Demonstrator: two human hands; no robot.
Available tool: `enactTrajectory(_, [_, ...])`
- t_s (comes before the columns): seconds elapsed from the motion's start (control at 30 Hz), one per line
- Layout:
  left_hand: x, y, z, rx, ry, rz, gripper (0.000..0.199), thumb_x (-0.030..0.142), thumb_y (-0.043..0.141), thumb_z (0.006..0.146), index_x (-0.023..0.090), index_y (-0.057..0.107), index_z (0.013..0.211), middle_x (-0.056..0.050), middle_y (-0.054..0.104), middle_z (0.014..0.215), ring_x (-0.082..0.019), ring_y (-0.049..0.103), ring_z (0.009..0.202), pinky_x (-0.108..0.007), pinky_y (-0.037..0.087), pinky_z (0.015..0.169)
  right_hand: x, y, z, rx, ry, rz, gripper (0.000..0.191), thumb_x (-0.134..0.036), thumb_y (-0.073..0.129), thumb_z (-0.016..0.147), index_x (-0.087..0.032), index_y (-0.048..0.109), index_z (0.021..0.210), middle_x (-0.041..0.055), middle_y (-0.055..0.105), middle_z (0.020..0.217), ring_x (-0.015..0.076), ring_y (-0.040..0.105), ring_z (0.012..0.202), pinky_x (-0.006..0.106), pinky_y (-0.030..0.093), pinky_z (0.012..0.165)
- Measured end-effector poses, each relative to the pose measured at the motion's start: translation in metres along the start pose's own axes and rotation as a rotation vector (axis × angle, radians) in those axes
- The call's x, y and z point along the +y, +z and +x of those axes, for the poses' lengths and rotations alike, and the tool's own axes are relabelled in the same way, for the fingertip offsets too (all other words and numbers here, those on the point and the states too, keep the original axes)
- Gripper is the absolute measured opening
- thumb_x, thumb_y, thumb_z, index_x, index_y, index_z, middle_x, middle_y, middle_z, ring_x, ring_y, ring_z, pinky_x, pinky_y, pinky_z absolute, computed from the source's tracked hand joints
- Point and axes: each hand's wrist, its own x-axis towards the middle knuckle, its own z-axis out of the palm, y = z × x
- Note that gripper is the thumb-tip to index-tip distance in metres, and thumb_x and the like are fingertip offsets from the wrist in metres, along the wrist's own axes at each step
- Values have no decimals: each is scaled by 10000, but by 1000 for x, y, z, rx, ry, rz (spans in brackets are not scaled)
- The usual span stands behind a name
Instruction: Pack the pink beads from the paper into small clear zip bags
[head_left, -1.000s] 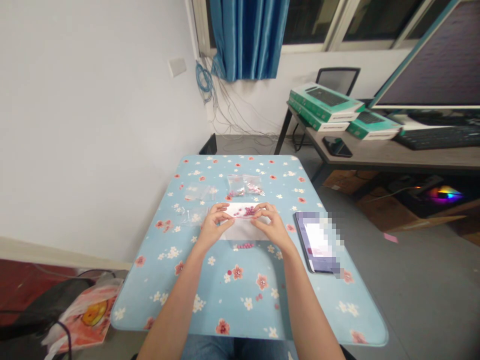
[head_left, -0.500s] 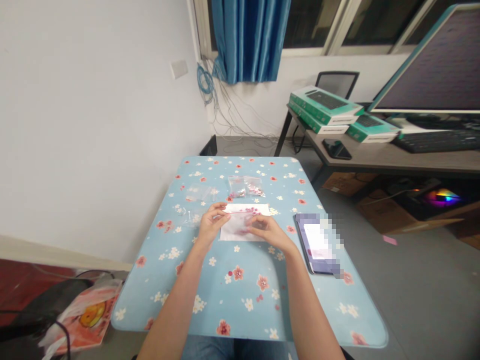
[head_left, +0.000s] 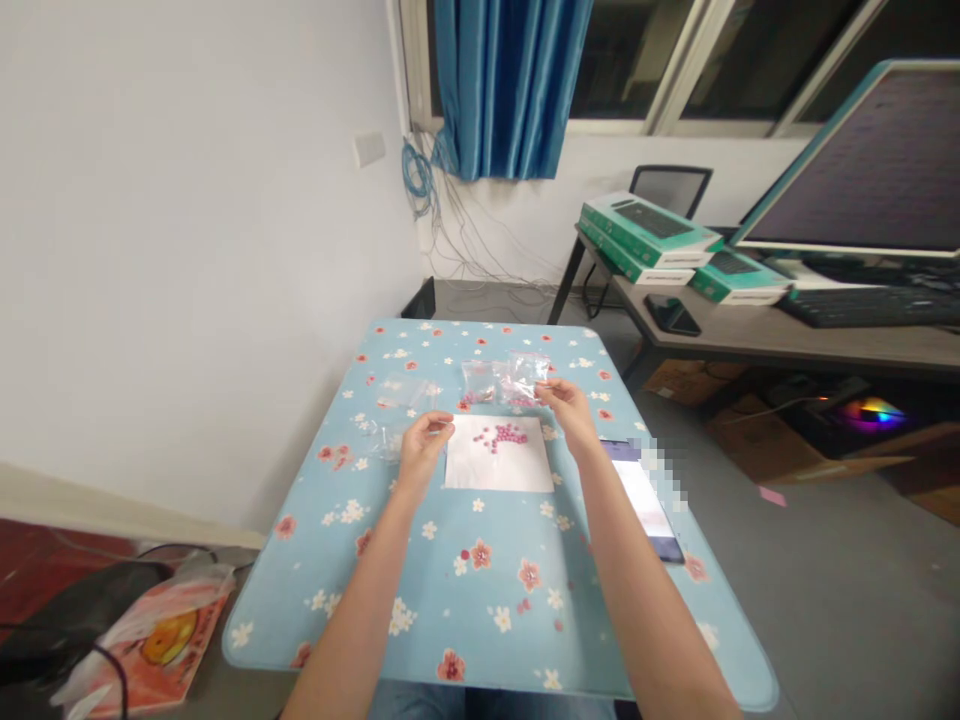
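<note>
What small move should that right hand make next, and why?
Perhaps draw the clear bag slowly toward the white paper. The right hand already pinches the bag's edge, and loose pink beads lie on the paper, so a gentle pull seems wise to avoid scattering them.

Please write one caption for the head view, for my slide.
Right hand at a clear bag, left hand beside white paper bearing pink beads.
</note>
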Motion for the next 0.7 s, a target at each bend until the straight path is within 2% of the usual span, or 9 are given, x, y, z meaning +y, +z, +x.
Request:
enactTrajectory(0.17, [2, 2, -1, -26, 25, 26, 190, 308, 668, 656, 168, 645, 782, -23, 655, 788, -144, 580, 730, -251, 436, 690, 4, 8, 40, 5, 30, -78, 301, -402, 695, 557, -180, 597, 734, 18, 640, 651, 153, 581, 615, 276, 417, 599])
enactTrajectory(0.27, [2, 0, 0, -30, 23, 40, 188, 304, 660, 668, 167, 642, 795, -23, 652, 778, -143, 579, 718, -250, 435, 678, 8, 7, 52, 33, 35, -114, 401, -396, 701, 544, -169, 616, 864, 23, 645, 675, 151, 556, 594, 289, 418, 595])
enactTrajectory(0.33, [1, -1, 0, -33, 28, 50, 187, 305, 651, 684, 168, 641, 810, -20, 648, 770, -140, 578, 715, -246, 433, 672, 9, 3, 50, 110, 2, -187, 498, -394, 710, 539, -177, 615, 977, 41, 664, 799, 140, 534, 594, 297, 421, 598])
enactTrajectory(0.4, [1, -2, 0, -31, 35, 66, 182, 306, 646, 691, 170, 639, 811, -19, 644, 765, -139, 578, 717, -243, 434, 670, 8, -3, 39, 192, -51, -240, 524, -408, 685, 580, -186, 606, 1048, 60, 664, 903, 135, 524, 601, 305, 424, 610])
enactTrajectory(0.43, [1, -2, 0, -28, 39, 74, 180, 306, 647, 688, 170, 638, 806, -19, 645, 767, -140, 579, 718, -245, 438, 670, 7, -5, 29, 191, -61, -232, 491, -411, 669, 606, -183, 614, 1037, 64, 662, 905, 141, 532, 618, 308, 427, 618])
enactTrajectory(0.6, [1, -3, 0, -36, 80, 159, 164, 293, 631, 691, 175, 623, 804, -24, 647, 782, -146, 593, 722, -264, 464, 696, 9, -11, -33, 167, -33, -42, 312, -383, 652, 660, -185, 647, 901, 26, 642, 777, 143, 556, 645, 299, 444, 645])
enactTrajectory(0.7, [4, -9, -1, -34, 185, 337, 128, 251, 590, 727, 186, 612, 834, -23, 643, 809, -149, 600, 744, -285, 471, 738, 16, -11, -55, 195, -9, 38, 282, -369, 669, 649, -186, 641, 863, 13, 624, 744, 147, 562, 658, 296, 451, 641])
